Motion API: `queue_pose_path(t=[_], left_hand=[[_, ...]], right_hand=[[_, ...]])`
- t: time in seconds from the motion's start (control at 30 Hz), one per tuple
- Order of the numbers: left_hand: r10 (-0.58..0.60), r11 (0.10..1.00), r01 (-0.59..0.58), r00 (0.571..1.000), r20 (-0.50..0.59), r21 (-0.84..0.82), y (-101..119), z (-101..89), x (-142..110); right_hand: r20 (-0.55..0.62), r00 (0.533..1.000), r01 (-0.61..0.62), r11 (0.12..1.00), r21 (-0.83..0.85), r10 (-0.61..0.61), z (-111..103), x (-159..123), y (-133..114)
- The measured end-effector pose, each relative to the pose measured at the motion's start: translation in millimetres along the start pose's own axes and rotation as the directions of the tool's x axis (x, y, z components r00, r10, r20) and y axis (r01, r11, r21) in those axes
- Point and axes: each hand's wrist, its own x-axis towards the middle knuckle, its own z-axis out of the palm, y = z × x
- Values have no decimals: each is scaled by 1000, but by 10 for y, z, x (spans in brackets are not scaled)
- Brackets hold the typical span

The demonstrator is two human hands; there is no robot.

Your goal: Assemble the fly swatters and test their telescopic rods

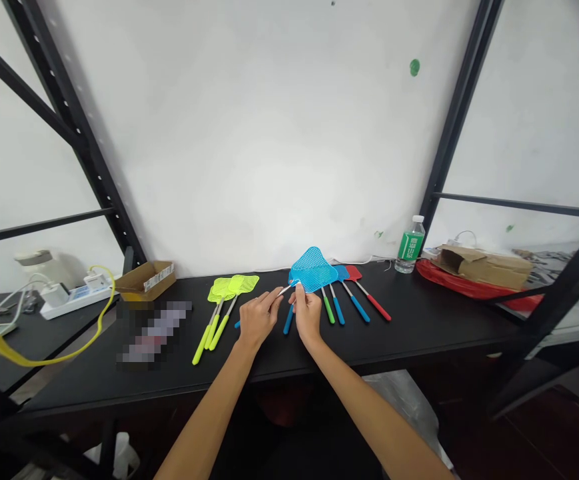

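Over the middle of the black table I hold a blue fly swatter, its perforated head (314, 267) tilted up and away from me. My left hand (259, 317) is closed around its thin metal rod, and most of the handle is hidden under the fingers. Where rod and head meet, my right hand (306, 312) pinches it with thumb and fingers. Left of my hands lie several yellow-green fly swatters (218, 323), overlapping. Just to the right are blue fly swatters (359, 310), one with a green handle (328, 308), and a red fly swatter (380, 308).
A water bottle (410, 245) stands at the back right, near a torn cardboard box (489, 270) on red plastic (449, 280). Far left are an open carton (152, 283), a power strip (76, 300) and a yellow cable (100, 327). Black metal posts (94, 160) frame the table (399, 340).
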Motion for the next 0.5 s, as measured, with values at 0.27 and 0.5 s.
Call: queue_pose_path(t=[0.27, 0.5], left_hand=[[76, 995, -74, 997, 34, -61, 43, 26, -8], [7, 1000, -5, 996, 93, -22, 113, -15, 19]], right_hand=[[63, 997, -55, 978, 203, 43, 43, 33, 73], [43, 996, -83, 981, 173, 77, 53, 84, 214]])
